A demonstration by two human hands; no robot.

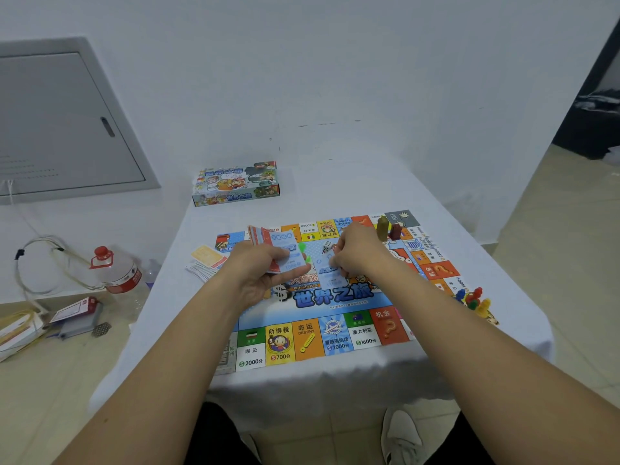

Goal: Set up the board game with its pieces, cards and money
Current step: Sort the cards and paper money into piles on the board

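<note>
The colourful game board [335, 337] lies flat on a white-clothed table [369, 182]. Above its left part my left hand [258, 266] grips a stack of paper money [280, 246], a blue note on top. My right hand [355, 250] pinches a single blue note [330, 275] over the board's middle. A white die [327, 246] lies between my hands. Coloured pawns [473, 298] cluster at the board's right edge. A yellow card on a fan of cards [206, 261] lies left of the board.
The game box [236, 184] sits at the table's back left. Brown and dark red tall pieces [389, 229] stand on the board's far right corner. On the floor to the left are a plastic bottle [117, 268], cables and some boxes. My shoe [401, 434] shows below the table.
</note>
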